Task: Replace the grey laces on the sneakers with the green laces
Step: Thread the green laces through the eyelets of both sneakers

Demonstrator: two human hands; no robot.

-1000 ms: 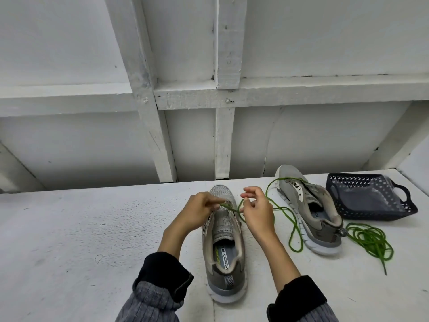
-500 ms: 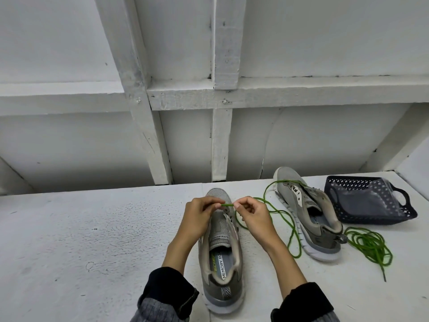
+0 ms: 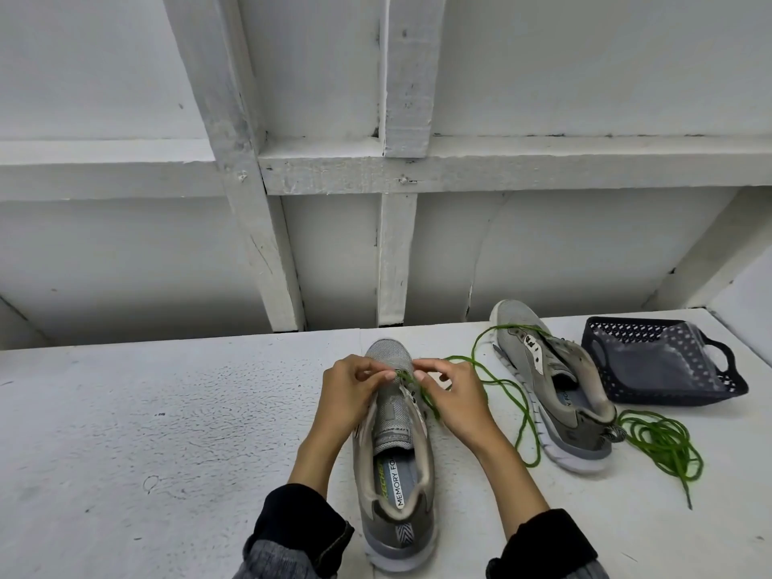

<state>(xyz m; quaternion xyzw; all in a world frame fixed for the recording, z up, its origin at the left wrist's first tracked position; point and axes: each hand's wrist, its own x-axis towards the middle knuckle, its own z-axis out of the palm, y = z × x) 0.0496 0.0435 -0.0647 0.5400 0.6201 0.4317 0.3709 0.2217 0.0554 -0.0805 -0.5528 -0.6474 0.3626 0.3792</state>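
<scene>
Head view first takes in our two dark sleeves and, between them, the near sneaker (image 3: 394, 465) standing heel toward us on the white table (image 3: 167, 432). At its lowest eyelets our left hand (image 3: 355, 394) and right hand (image 3: 453, 397) each pinch the green lace (image 3: 505, 386), fingertips curled tight on it just above the toe. To do this step well, we judge, we should feed the tip straight through the eyelet, draw both ends even, and keep the slack from snagging. That slack trails right over the table and across the second sneaker (image 3: 551, 394). Beyond its heel lies a spare green lace (image 3: 664, 445), coiled, with a dark basket (image 3: 729, 380) behind.
</scene>
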